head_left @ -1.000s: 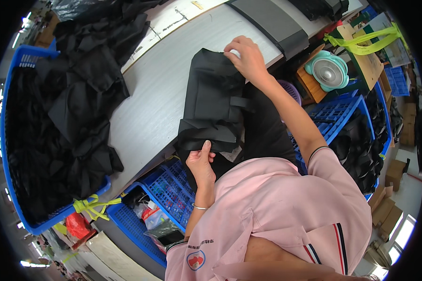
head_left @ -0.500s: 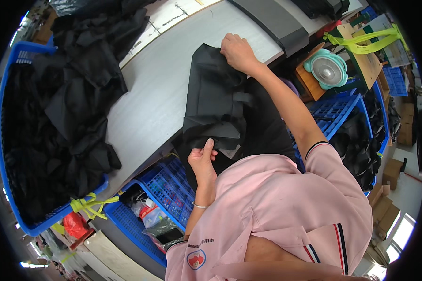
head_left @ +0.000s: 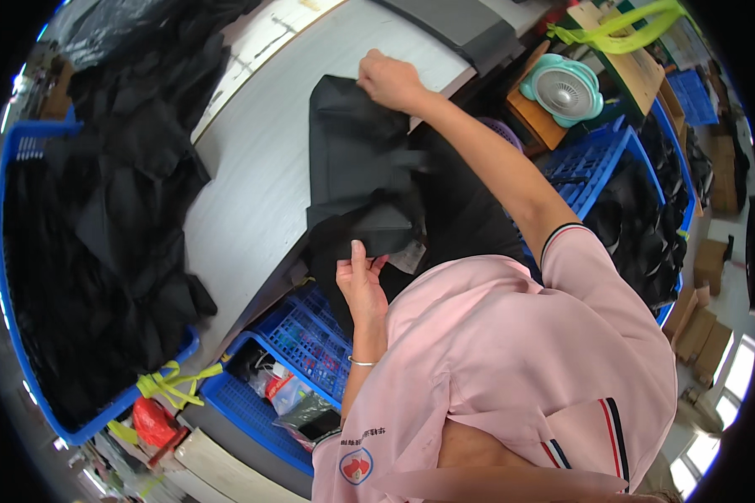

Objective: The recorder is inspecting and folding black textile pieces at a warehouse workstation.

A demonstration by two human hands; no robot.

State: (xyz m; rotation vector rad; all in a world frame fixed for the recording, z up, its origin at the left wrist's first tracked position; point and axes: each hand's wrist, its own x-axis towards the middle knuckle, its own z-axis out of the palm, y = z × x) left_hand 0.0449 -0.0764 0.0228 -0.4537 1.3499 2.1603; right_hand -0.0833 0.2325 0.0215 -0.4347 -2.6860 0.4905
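A black fabric piece [head_left: 352, 142] with folded, layered edges lies lengthwise over the near side of the pale table and my lap. My left hand [head_left: 364, 283] grips its near end, thumb on top and the other fingers mostly tucked beneath. At the far right corner, my right hand [head_left: 391, 81] is closed on the same piece, its fingertips hidden from view. Between the hands the fabric lies fairly flat, with a fold and a short strap-like strip on its right side. More dark cloth hangs below it over my lap.
On the left, a blue basket [head_left: 54, 438] overflows with black fabric. A grey machine housing [head_left: 457, 29] stands at the table's far side. To the right are a turquoise fan [head_left: 565, 90] and a blue crate [head_left: 591, 172] of black pieces. Another blue basket [head_left: 247, 415] sits under the table edge.
The whole view has turned slightly. Both hands keep their hold on the black fabric piece, and the right hand's fingers look more tightly curled.
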